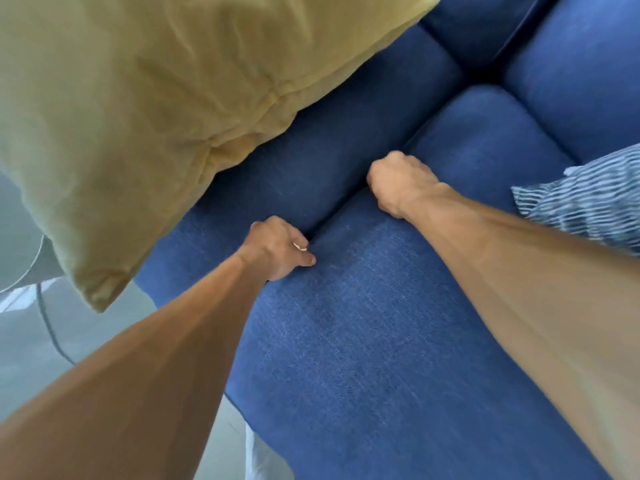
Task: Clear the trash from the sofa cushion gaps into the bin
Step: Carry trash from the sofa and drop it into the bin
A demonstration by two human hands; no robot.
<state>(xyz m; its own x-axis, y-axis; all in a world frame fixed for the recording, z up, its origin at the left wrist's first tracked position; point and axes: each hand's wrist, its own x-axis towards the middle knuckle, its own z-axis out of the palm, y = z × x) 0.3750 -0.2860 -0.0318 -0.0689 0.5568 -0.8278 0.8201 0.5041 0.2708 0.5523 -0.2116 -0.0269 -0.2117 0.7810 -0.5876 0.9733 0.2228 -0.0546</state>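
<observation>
Far left, a big yellow pillow (156, 116) sags over the sofa, soft and rumpled. Now the left hand (278, 247) is at the near end of the gap (341, 211) between two blue seat cushions (363, 323), knuckles up, fingers (294, 239) curled down into the seam. A pale sliver (300, 246) glints there, but I cannot tell whether it's trash or a ring, or whether anything is pinched.

Further along the same gap is the right hand (398, 183), balled up with its fingertips buried, so its hold is hidden too. Far right lies a striped pillow (588, 195).

No trash shows plainly — whatever is left sits deep in that seam, and the bin is out of view. The cushions look coarse-woven, plump and springy, so I'd press one aside. Scraps down there are likely light and crumply — best taken in a fingertip pinch at an edge.
</observation>
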